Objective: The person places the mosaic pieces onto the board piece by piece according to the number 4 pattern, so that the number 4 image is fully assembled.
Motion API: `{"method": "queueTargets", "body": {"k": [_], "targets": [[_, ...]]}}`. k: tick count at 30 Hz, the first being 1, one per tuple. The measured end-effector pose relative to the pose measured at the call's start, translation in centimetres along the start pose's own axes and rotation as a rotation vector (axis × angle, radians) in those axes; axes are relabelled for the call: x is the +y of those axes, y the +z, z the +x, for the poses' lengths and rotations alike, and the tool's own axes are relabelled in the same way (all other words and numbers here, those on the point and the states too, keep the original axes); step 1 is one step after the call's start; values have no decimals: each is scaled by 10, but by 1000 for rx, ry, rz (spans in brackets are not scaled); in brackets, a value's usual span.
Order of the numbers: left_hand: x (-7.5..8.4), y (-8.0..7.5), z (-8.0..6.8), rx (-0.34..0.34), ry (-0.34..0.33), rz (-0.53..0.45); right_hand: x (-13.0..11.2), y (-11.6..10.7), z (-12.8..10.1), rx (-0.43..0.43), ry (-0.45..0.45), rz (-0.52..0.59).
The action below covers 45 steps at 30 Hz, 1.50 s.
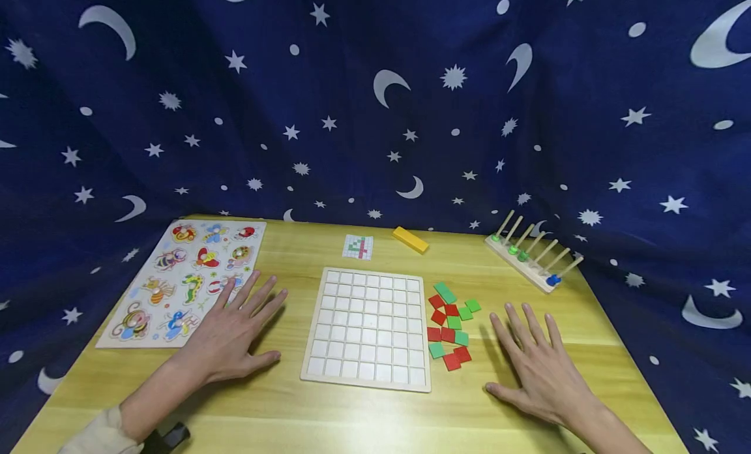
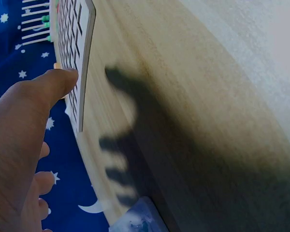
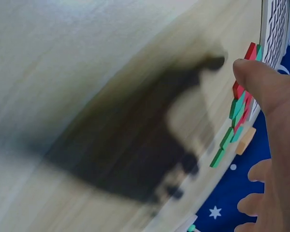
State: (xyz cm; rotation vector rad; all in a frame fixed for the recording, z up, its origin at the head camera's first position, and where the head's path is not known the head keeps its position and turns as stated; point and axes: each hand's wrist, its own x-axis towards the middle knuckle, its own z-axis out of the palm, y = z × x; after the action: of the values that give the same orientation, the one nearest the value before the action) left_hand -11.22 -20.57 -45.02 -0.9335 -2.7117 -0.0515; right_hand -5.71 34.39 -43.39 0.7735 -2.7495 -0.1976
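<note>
Between the two hands lies a white grid board (image 1: 368, 329) with a pale wooden rim, its squares bare. To its right is a loose scatter of red tiles (image 1: 448, 334) and green tiles (image 1: 454, 322). My left hand (image 1: 235, 330) hovers with fingers spread, left of the board and partly over the picture puzzle's edge; its shadow shows on the table in the left wrist view. My right hand (image 1: 540, 369) is spread right of the tiles, holding nothing, with its shadow below it in the right wrist view.
A picture puzzle board (image 1: 141, 297) with insects lies at the left. Behind the grid board are a small pattern card (image 1: 358, 247) and a yellow block (image 1: 411, 240). A peg rack (image 1: 522, 261) with green and blue beads stands back right, near the starry curtain (image 1: 352, 102).
</note>
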Motion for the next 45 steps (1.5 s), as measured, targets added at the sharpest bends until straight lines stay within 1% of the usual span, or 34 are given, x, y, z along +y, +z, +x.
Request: {"method": "queueTargets", "body": {"k": [8,11,15,18,21,24,27,30,33,36,40,45], "targets": [[3,4,1,-5,20,-10,0,2,-7,-22,20,5],[2,2,3,-8,22,-10,1,-1,-3,-25,24,2],[-1,-1,6,-32,12,-32,3,-6,9,-64,34,41],[-3,-1,6,-76,3,-90,5,-8,20,-65,46,133],[-3,3,8,-110,10,-170,8,-8,32,-12,60,231],[-3,9,10,-114,24,-243,11,-8,46,42,82,287],[-4,14,12,-101,19,-288,11,-7,59,52,109,326],[-4,17,13,-91,5,-334,8,-2,70,16,116,395],[-2,20,14,-96,-5,-383,2,3,77,-46,112,459],[1,23,16,-106,-9,-421,-3,7,81,-91,107,494],[6,28,18,-107,17,-430,-8,10,84,-122,104,487],[10,32,20,-105,52,-440,-9,11,80,-140,124,453]]}}
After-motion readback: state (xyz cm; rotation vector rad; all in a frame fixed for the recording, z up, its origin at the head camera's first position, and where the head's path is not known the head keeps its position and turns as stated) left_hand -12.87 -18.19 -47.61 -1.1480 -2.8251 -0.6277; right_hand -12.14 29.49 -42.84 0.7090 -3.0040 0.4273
